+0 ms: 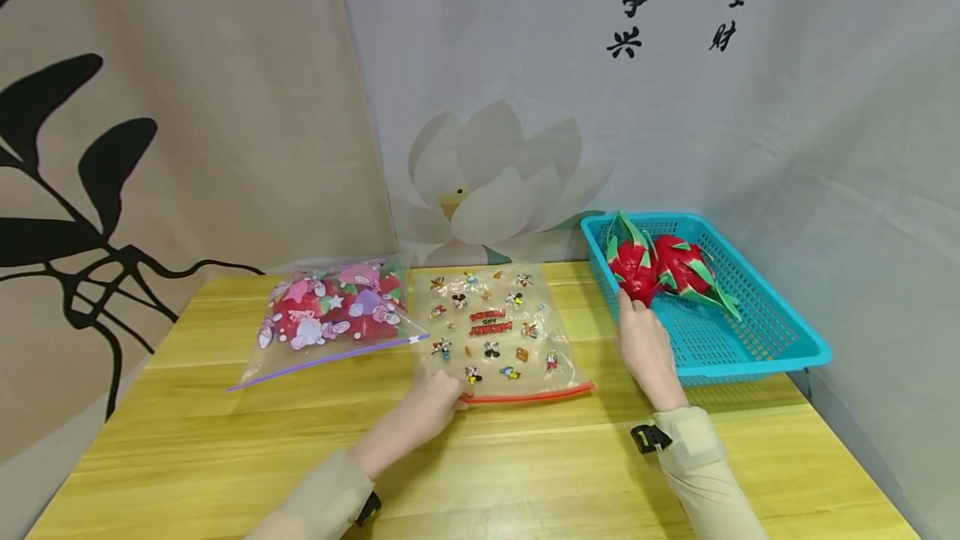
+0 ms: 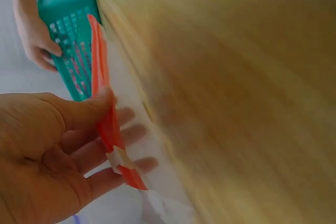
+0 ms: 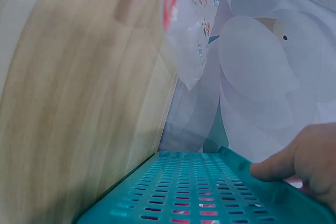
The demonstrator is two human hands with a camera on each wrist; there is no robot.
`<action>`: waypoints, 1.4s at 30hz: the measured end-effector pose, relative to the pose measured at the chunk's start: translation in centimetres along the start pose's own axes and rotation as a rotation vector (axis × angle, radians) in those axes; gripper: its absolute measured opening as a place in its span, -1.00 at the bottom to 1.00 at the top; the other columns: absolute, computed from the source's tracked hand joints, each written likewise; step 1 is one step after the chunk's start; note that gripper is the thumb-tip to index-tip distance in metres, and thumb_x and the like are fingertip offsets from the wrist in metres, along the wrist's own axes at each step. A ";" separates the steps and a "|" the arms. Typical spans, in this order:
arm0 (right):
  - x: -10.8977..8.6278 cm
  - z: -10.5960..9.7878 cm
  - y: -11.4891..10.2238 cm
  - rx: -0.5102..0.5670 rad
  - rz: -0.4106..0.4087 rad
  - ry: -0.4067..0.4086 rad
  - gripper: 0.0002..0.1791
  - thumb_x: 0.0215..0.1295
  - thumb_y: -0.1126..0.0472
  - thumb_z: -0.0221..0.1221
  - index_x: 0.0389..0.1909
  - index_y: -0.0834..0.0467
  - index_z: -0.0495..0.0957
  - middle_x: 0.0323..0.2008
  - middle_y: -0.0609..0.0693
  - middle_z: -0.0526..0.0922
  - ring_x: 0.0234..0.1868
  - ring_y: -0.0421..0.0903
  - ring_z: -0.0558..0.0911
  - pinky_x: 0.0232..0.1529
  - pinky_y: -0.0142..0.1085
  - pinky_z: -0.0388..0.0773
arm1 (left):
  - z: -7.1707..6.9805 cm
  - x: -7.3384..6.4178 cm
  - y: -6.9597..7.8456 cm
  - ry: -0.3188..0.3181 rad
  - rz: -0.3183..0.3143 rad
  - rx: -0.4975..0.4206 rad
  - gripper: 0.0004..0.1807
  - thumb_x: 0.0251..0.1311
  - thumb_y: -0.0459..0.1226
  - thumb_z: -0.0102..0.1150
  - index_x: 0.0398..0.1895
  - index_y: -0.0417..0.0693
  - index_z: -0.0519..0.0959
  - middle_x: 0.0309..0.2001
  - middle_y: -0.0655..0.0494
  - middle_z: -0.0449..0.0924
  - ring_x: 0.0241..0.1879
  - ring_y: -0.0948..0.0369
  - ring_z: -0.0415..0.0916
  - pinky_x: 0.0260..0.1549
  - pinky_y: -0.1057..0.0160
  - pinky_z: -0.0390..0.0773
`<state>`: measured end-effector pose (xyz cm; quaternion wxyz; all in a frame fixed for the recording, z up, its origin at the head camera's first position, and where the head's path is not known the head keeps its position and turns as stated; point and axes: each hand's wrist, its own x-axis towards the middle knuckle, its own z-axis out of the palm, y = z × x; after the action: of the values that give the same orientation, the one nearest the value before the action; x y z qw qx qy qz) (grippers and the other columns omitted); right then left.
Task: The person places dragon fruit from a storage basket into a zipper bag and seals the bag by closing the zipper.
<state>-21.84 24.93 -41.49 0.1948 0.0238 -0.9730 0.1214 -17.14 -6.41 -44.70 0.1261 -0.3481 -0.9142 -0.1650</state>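
Observation:
My left hand [image 1: 437, 400] pinches the red zip edge [image 2: 107, 124] of a clear bag [image 1: 480, 357] printed with cartoon figures. Thumb and fingers lie on either side of that edge in the left wrist view. The bag lies flat with its zip toward me. My right hand [image 1: 647, 348] is at the left side of a blue-green plastic basket [image 1: 780, 315]. Its thumb [image 3: 273, 169] lies at the rim in the right wrist view. Its fingertips reach the lower end of a red dragon fruit [image 1: 632, 265]; their hold is hidden. A second dragon fruit [image 1: 681, 263] lies beside it.
A second clear bag [image 1: 330, 315], with a purple zip and red items inside, lies on the left of the wooden table [image 1: 525, 473]. A printed cloth [image 1: 480, 65] hangs behind the table, and pale cloth hangs on the right.

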 end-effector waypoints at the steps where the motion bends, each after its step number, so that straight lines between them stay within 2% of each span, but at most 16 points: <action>1: 0.0 0.0 0.0 0.000 0.000 0.000 -0.47 0.18 0.51 0.01 0.23 0.41 0.32 -0.21 0.40 0.56 -0.37 0.30 0.55 -0.47 0.07 0.56 | 0.2 0.1 -0.3 0.010 -0.005 -0.014 -0.93 -0.11 -0.39 0.38 -0.49 -0.08 0.71 -0.49 0.08 0.72 -0.44 0.16 0.59 0.00 -0.08 0.45; 2: 0.0 0.0 0.0 0.000 -0.004 0.003 -0.47 0.17 0.51 0.01 0.22 0.41 0.32 -0.21 0.40 0.56 -0.37 0.30 0.55 -0.48 0.07 0.56 | 0.4 0.3 -0.6 0.020 -0.006 -0.030 -0.93 -0.12 -0.35 0.39 -0.49 -0.07 0.72 -0.48 0.09 0.73 -0.42 0.16 0.60 0.00 -0.09 0.43; 5: -0.1 0.0 0.1 0.000 -0.014 0.018 -0.47 0.14 0.52 0.02 0.21 0.41 0.33 -0.24 0.40 0.56 -0.41 0.28 0.54 -0.52 0.06 0.55 | 0.7 0.6 -1.2 0.038 -0.007 -0.066 -0.96 -0.06 -0.38 0.35 -0.49 -0.10 0.71 -0.47 0.07 0.72 -0.41 0.18 0.64 -0.04 0.03 0.55; 10: -0.2 0.0 0.1 -0.004 -0.019 0.014 -0.43 0.10 0.53 0.06 0.22 0.42 0.32 -0.26 0.39 0.56 -0.45 0.24 0.53 -0.55 0.01 0.54 | 0.8 1.0 -1.5 0.073 -0.047 -0.077 -0.92 0.03 -0.45 0.26 -0.42 -0.15 0.70 -0.44 0.01 0.73 -0.41 0.16 0.63 -0.20 0.21 0.62; 16: -0.1 -0.1 0.1 0.005 -0.002 0.001 -0.42 0.12 0.50 0.07 0.24 0.42 0.30 -0.20 0.41 0.56 -0.38 0.28 0.55 -0.54 0.03 0.55 | 0.7 1.3 -1.5 0.197 -0.064 -0.116 -0.85 0.06 -0.52 0.19 -0.31 -0.23 0.68 -0.38 -0.10 0.73 -0.45 0.15 0.70 -0.42 0.45 0.64; 18: -0.1 0.0 0.0 0.018 0.007 0.028 -0.47 0.17 0.48 0.02 0.22 0.41 0.33 -0.14 0.40 0.56 -0.31 0.31 0.55 -0.49 0.08 0.55 | 0.6 1.5 -1.6 0.242 -0.073 -0.130 -0.84 0.06 -0.53 0.20 -0.30 -0.24 0.68 -0.38 -0.11 0.73 -0.49 0.16 0.69 -0.49 0.51 0.61; 20: -0.1 0.1 -0.2 0.026 -0.002 0.091 -0.54 0.20 0.46 0.01 0.17 0.38 0.41 -0.09 0.38 0.56 -0.24 0.32 0.55 -0.45 0.11 0.56 | 0.4 1.6 -1.6 0.284 -0.077 -0.126 -0.84 0.05 -0.52 0.21 -0.30 -0.23 0.68 -0.38 -0.10 0.73 -0.51 0.18 0.68 -0.51 0.52 0.58; 23: -0.6 0.5 -0.9 0.012 -0.086 0.245 -0.64 0.20 0.45 0.04 0.03 0.36 0.54 -0.06 0.35 0.59 -0.17 0.32 0.55 -0.36 0.11 0.57 | 0.2 1.8 -1.5 0.326 -0.083 -0.123 -0.86 0.07 -0.50 0.22 -0.31 -0.22 0.68 -0.41 -0.08 0.73 -0.56 0.21 0.64 -0.58 0.56 0.52; 26: -1.4 0.7 -2.4 0.002 -0.230 0.395 -0.70 0.10 0.47 0.14 -0.10 0.33 0.60 -0.08 0.32 0.61 -0.14 0.29 0.56 -0.28 0.06 0.59 | 0.1 1.9 -1.4 0.349 -0.087 -0.114 -0.89 0.09 -0.47 0.22 -0.32 -0.21 0.68 -0.46 -0.06 0.73 -0.63 0.27 0.58 -0.63 0.61 0.44; 29: -2.4 0.9 -4.4 0.044 -0.404 0.457 -0.69 0.03 0.47 0.18 -0.14 0.29 0.60 -0.09 0.26 0.63 -0.12 0.22 0.59 -0.21 0.00 0.61 | 0.0 2.0 -1.3 0.360 -0.094 -0.120 -0.90 0.10 -0.46 0.22 -0.32 -0.21 0.68 -0.48 -0.05 0.72 -0.69 0.34 0.47 -0.68 0.63 0.36; 32: -3.4 1.1 -6.2 0.101 -0.610 0.442 -0.70 0.05 0.43 0.16 -0.13 0.27 0.60 -0.14 0.18 0.67 -0.14 0.11 0.63 -0.12 -0.09 0.63 | -0.1 2.2 -1.1 0.361 -0.107 -0.126 -0.89 0.12 -0.45 0.21 -0.31 -0.20 0.69 -0.46 -0.04 0.73 -0.69 0.37 0.42 -0.67 0.62 0.34; 34: -4.1 1.4 -7.2 0.115 -0.741 0.402 -0.73 0.15 0.38 0.09 -0.12 0.25 0.60 -0.16 0.12 0.68 -0.15 0.03 0.64 -0.10 -0.17 0.64 | -0.2 2.3 -1.0 0.358 -0.119 -0.129 -0.88 0.13 -0.45 0.20 -0.30 -0.19 0.69 -0.44 -0.04 0.73 -0.69 0.38 0.40 -0.67 0.62 0.34; 36: -4.5 1.7 -8.0 0.105 -0.836 0.359 -0.73 0.20 0.34 0.04 -0.11 0.23 0.61 -0.18 0.07 0.68 -0.16 -0.02 0.65 -0.11 -0.24 0.64 | -0.2 2.4 -0.9 0.355 -0.129 -0.130 -0.87 0.14 -0.45 0.19 -0.28 -0.19 0.68 -0.42 -0.04 0.74 -0.68 0.37 0.41 -0.67 0.61 0.35; 38: -4.8 2.1 -8.5 0.074 -0.873 0.313 -0.73 0.19 0.31 0.09 -0.09 0.21 0.60 -0.16 0.04 0.68 -0.15 -0.05 0.64 -0.15 -0.29 0.64 | -0.2 2.4 -0.8 0.357 -0.133 -0.124 -0.86 0.15 -0.44 0.19 -0.26 -0.18 0.68 -0.38 -0.05 0.74 -0.65 0.33 0.49 -0.64 0.60 0.41; 42: -4.7 2.9 -8.8 0.019 -0.836 0.216 -0.61 0.06 0.29 0.28 -0.02 0.16 0.59 -0.13 0.01 0.68 -0.11 -0.06 0.65 -0.13 -0.28 0.65 | -0.3 2.5 -0.5 0.391 -0.127 -0.123 -0.84 0.14 -0.45 0.20 -0.23 -0.18 0.68 -0.33 -0.08 0.74 -0.54 0.22 0.64 -0.54 0.55 0.54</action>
<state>-17.78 15.71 -43.92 0.3279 0.4047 -0.8526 0.0426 -19.27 -5.42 -43.63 0.2689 -0.2581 -0.8806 -0.2927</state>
